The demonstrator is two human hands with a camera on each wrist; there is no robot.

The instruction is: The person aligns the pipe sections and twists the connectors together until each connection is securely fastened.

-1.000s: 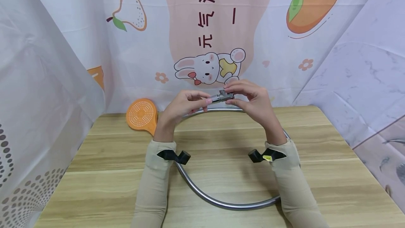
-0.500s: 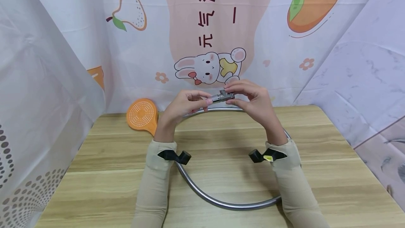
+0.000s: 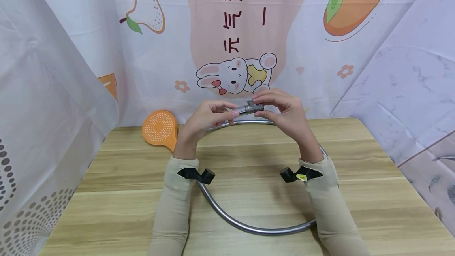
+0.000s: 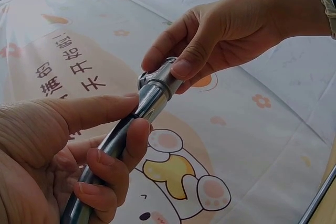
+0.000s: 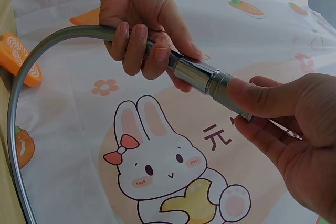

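Above the far table edge, my left hand [image 3: 209, 117] grips the end of a silver shower hose [image 5: 79, 31], fingers curled round it behind its chrome connector [image 5: 195, 75]. My right hand [image 3: 282, 108] pinches a grey metal fitting [image 3: 253, 107] between thumb and fingers; a short stub sticks up from it. Connector and fitting sit end to end in one line, tilted up toward the right in the head view. In the right wrist view the fitting's far end is partly covered by the right thumb and fingers. The rest of the hose curves in a wide loop below the arms.
An orange shower head [image 3: 160, 128] lies at the back left of the wooden table [image 3: 117, 192], its handle partly behind the left wrist. Printed curtains [image 3: 153, 70] hang right behind the table and at both sides. Black wrist mounts [image 3: 195, 175] sit on both sleeves.
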